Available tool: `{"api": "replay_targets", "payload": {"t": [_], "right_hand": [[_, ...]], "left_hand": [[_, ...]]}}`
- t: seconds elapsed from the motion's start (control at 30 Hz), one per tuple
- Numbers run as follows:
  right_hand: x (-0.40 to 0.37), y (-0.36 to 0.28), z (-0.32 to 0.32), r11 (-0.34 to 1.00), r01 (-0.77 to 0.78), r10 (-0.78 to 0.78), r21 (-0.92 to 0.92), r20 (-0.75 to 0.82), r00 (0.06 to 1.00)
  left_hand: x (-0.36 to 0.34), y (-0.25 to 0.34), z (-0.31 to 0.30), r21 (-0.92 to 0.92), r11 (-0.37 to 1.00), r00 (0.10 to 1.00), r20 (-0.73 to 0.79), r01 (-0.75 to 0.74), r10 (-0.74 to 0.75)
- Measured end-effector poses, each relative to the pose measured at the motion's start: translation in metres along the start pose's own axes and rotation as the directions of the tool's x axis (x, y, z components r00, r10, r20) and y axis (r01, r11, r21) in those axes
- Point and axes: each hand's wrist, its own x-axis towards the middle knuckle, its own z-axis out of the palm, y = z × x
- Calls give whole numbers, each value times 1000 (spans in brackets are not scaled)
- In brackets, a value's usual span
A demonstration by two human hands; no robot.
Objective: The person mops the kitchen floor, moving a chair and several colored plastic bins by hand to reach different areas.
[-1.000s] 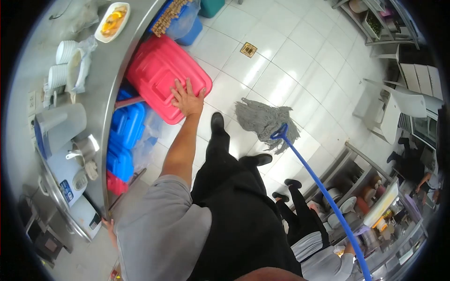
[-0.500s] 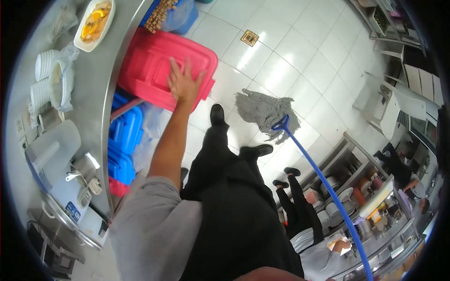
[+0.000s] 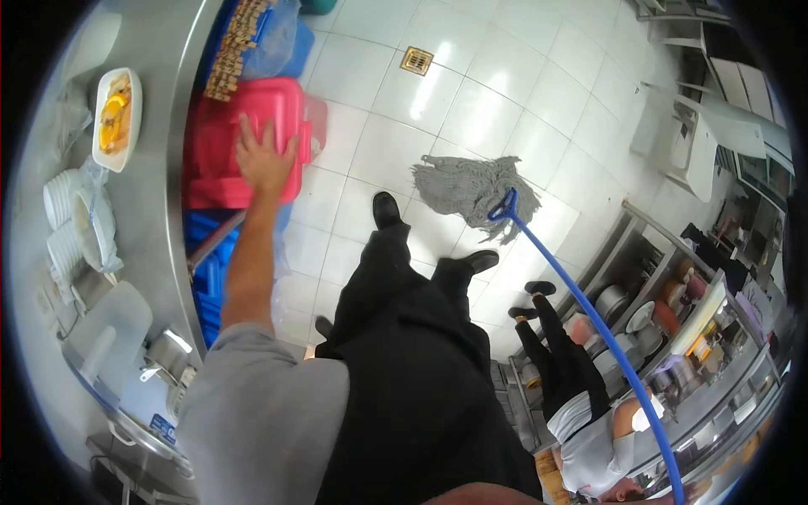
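Note:
My left hand [image 3: 263, 160] lies with its fingers spread on the pink-red lid [image 3: 223, 151] of a plastic storage box [image 3: 316, 126]. The box stands at the edge of the steel counter, partly beneath it. My right hand is out of view. A mop with a grey string head [image 3: 467, 194] rests on the tiled floor. Its blue handle [image 3: 589, 311] slants down to the lower right edge, and its upper end is cut off there.
On the steel counter [image 3: 160, 101] stand an oval dish of food [image 3: 118, 118] and stacked white bowls [image 3: 63, 202]. Blue bins [image 3: 206, 261] sit below. A floor drain [image 3: 417, 61] lies ahead. A co-worker [image 3: 581, 421] stands right, near shelves of pots [image 3: 631, 311].
My left hand and the pink-red lid have moved left, towards the counter; the lid juts out less. The mop head stays nearly in place. The co-worker at the right has shifted a little.

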Motion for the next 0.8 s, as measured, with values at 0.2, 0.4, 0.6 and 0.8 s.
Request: {"api": "replay_targets", "payload": {"t": [0.2, 0.4, 0.6, 0.8], "right_hand": [[0, 3, -3, 1000, -30, 30, 1, 35, 999], [38, -133, -86, 979, 136, -146, -152, -58, 988], [60, -255, -142, 904, 319, -373, -284, -158, 914], [79, -317, -162, 820, 426, -519, -381, -185, 834]], "left_hand": [[-44, -28, -5, 46, 999, 993, 120, -18, 12], [-38, -38, -4, 3, 998, 983, 171, 60, -60], [-9, -115, 24, 114, 993, 985, 169, 19, -38], [16, -164, 82, 144, 957, 951, 147, 251, -271]]}}
